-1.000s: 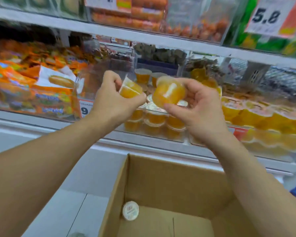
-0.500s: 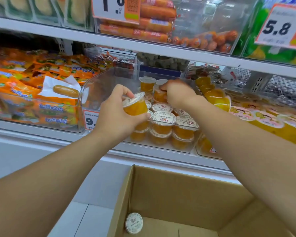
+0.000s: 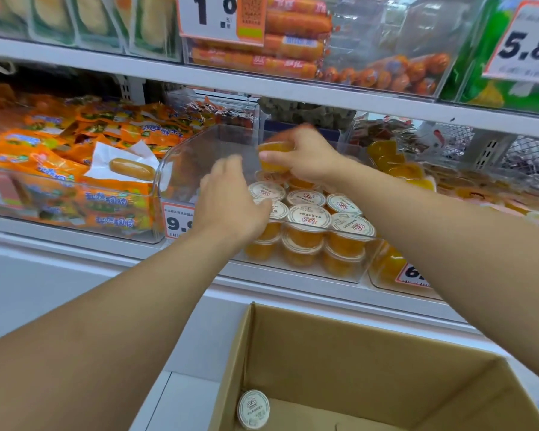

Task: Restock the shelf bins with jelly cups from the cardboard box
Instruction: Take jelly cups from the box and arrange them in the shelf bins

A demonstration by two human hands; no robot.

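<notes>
A clear shelf bin (image 3: 181,157) holds several orange jelly cups (image 3: 308,216) with white printed lids, stacked in layers. My right hand (image 3: 308,157) reaches over the back of the bin and grips one orange jelly cup (image 3: 273,155) above the stack. Over the bin's front left corner hovers my left hand (image 3: 231,203), back towards me with fingers curled down; whatever is under the palm is hidden. Below, the open cardboard box (image 3: 339,346) shows one jelly cup (image 3: 253,409) lying in its near left corner.
A bin of orange snack packets (image 3: 84,181) stands to the left, and a bin of larger yellow jelly cups (image 3: 399,172) to the right. The shelf above (image 3: 262,85) overhangs, carrying sausages (image 3: 293,45) and price tags. A white shelf ledge (image 3: 293,284) runs between bin and box.
My right hand has stayed at the back of the bin with its cup. The left hand moved forward and down over the bin's front left, and its cup is no longer visible.
</notes>
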